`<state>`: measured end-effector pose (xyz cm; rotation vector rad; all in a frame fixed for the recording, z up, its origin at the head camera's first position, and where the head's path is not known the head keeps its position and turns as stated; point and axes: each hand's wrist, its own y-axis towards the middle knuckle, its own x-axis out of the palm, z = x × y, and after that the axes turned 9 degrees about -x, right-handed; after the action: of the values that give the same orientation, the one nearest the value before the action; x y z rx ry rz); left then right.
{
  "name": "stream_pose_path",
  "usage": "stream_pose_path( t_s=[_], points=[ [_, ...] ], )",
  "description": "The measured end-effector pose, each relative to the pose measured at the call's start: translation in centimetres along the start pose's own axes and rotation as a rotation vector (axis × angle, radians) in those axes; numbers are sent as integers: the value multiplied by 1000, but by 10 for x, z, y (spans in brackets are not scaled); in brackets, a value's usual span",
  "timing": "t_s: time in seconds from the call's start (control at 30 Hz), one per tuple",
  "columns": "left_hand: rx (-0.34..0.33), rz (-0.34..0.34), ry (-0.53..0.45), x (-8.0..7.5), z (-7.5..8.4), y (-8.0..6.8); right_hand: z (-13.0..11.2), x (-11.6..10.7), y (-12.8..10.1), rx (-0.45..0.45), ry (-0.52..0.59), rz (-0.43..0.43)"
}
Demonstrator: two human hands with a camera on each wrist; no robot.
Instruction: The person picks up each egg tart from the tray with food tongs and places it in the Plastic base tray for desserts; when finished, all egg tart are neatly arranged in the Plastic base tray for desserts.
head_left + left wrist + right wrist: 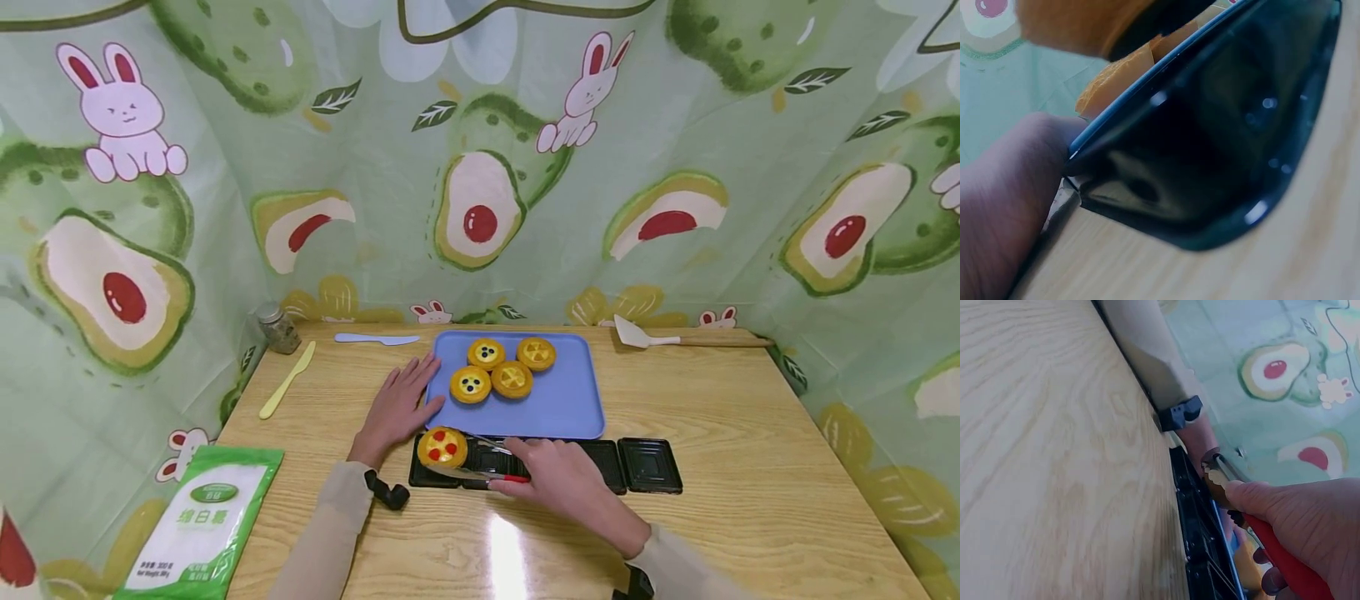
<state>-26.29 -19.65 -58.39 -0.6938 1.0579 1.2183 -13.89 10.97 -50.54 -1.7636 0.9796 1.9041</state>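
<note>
My right hand (566, 479) grips red-handled metal tongs (1285, 562). Between the tong arms is an egg tart with red toppings (442, 448), over the leftmost compartment of a black plastic tray (651, 465). From the left wrist view, the tart (1079, 25) hangs above the black compartment (1197, 144). My left hand (397, 404) lies with fingers extended at the left edge of a blue tray (555, 408). Several more tarts stand on that tray: two with dark berries (471, 385) and two with yellow pieces (512, 379).
A green and white bag of sugar (202, 521) lies at the front left. Behind it are a yellow knife (288, 379), a glass jar (277, 327) and a blue knife (375, 339). A white spatula with a wooden handle (690, 340) lies at the back right, before a patterned curtain (375, 242).
</note>
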Motion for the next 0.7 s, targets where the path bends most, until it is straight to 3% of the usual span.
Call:
stream_pose_path(
  t_s=[0.33, 0.7],
  points=[
    [4, 10, 2, -3, 1, 0, -7, 4, 7, -18, 35, -8],
    [2, 9, 11, 1, 0, 0, -7, 7, 9, -12, -2, -41]
  ],
)
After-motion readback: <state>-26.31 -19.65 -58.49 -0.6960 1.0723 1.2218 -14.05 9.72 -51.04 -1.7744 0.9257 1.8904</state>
